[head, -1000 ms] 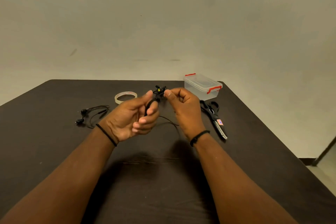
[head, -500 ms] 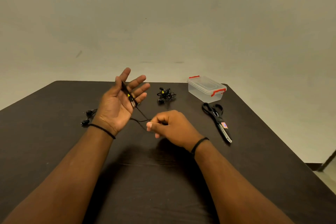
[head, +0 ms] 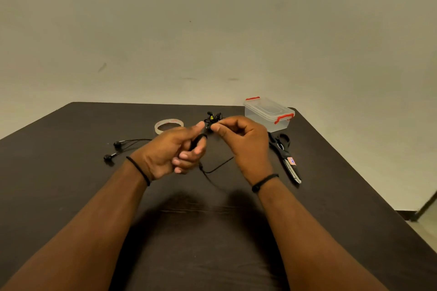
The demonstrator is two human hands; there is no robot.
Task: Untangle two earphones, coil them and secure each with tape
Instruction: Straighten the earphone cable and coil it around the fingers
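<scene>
Two hands are working above a dark table (head: 71,196) facing a plain beige wall (head: 212,30). The left hand (head: 170,151) is gripping coiled earphone cable (head: 197,140); the right hand (head: 243,142), beside it, is pinching the cable's end.

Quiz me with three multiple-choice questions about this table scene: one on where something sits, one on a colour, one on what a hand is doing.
1. Where does the tape roll lie?
A. Inside the plastic box
B. On the table, beyond the left hand
C. On the scissors

2. What colour are the clips on the plastic box?
A. Red
B. Blue
C. Green

3. What is the right hand doing?
A. Lying flat on the table
B. Holding the scissors
C. Pinching the earphone cable

Answers: 1 B, the roll rests on the dark table past the left hand. 2 A, both clips are red. 3 C, thumb and forefinger pinch the earphone cable; the scissors lie untouched.
</scene>
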